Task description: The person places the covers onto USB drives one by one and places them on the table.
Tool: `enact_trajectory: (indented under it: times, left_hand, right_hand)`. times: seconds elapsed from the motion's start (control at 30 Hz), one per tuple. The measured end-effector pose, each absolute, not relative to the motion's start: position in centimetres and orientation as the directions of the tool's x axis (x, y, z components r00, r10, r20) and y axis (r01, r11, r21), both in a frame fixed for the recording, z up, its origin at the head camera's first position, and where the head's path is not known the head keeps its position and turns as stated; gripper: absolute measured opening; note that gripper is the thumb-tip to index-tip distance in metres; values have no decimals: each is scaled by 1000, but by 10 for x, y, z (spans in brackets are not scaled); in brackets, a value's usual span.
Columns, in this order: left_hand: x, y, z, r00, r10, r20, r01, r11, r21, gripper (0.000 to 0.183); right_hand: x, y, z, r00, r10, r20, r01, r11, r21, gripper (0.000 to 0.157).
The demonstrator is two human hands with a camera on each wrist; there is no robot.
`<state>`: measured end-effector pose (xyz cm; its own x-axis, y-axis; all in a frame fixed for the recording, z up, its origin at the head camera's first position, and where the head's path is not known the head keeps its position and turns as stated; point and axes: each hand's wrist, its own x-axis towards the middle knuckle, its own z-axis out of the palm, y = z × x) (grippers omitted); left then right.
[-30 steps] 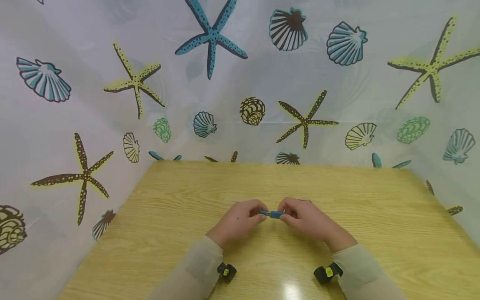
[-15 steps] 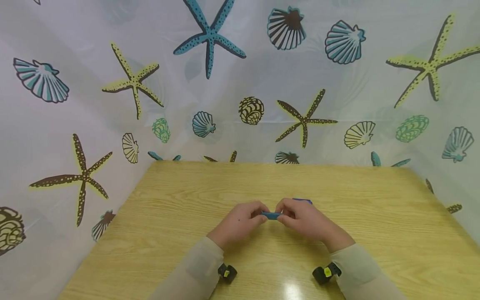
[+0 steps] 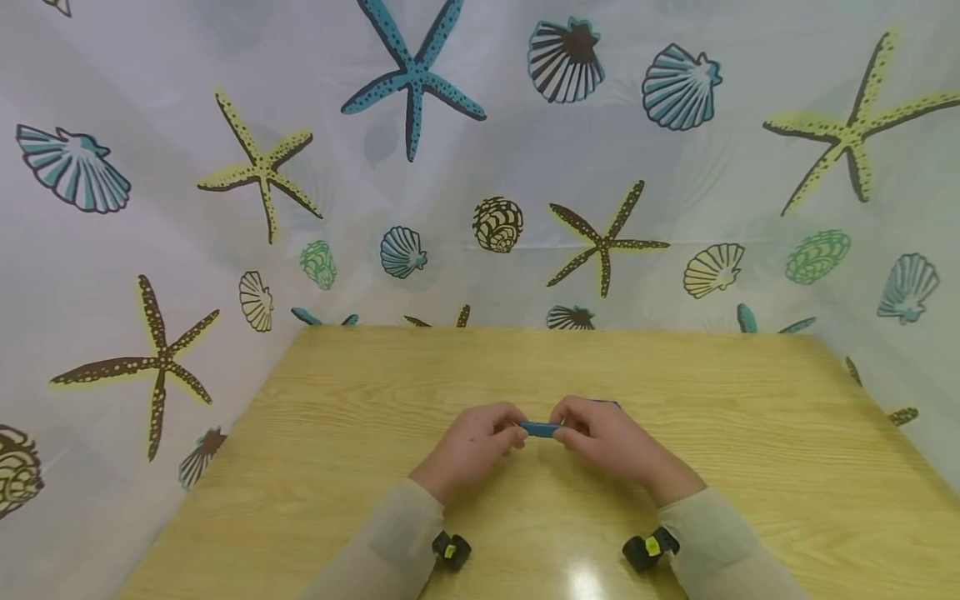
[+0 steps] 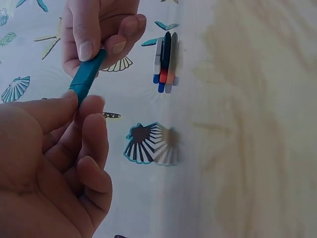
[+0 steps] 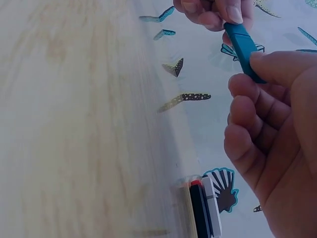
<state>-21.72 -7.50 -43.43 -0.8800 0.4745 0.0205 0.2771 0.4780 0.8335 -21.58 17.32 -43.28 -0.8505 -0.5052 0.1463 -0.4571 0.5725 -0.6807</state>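
Note:
Both hands meet over the table around a teal-blue USB stick (image 3: 540, 430), its two parts together in one flat bar. My left hand (image 3: 472, 442) pinches one end between thumb and fingertip; my right hand (image 3: 611, 437) pinches the other end. In the left wrist view the USB stick (image 4: 86, 74) slants between the two thumbs, with a thin seam near the left thumb. The same seam crosses the USB stick (image 5: 242, 49) in the right wrist view. Fingertips cover both ends of it.
Slim white and black things (image 4: 166, 54) with red and blue ends lie together on the table; their kind is unclear. Only a dark blue edge (image 3: 609, 404) of them shows behind the right hand. Shell-patterned cloth (image 3: 450, 183) surrounds the wooden table (image 3: 360, 375).
One second ago a metal part showed between the two blue parts; they have since come together into one bar. The left fingers have shifted slightly left along it.

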Motion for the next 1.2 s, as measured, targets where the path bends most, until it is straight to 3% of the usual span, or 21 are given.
enact_trajectory:
  times: [0.57,0.83,1.2]
  left_hand:
    - [-215,-70,-432,-897,441,33,272,493,827,11]
    - [-214,-65,-429,-914,400,63,285,525,802,7]
    - [-215,-71,-434,-910,412,48,277,517,810,18]
  right_hand:
    - [-213,167,-430,-856,-492,158,-466,604,-646,5]
    - [-220,189,-426,-931,-307,197,-357,652,-669,5]
    - [-234,224,-446,-991,-35,133,-120,682,-721,27]
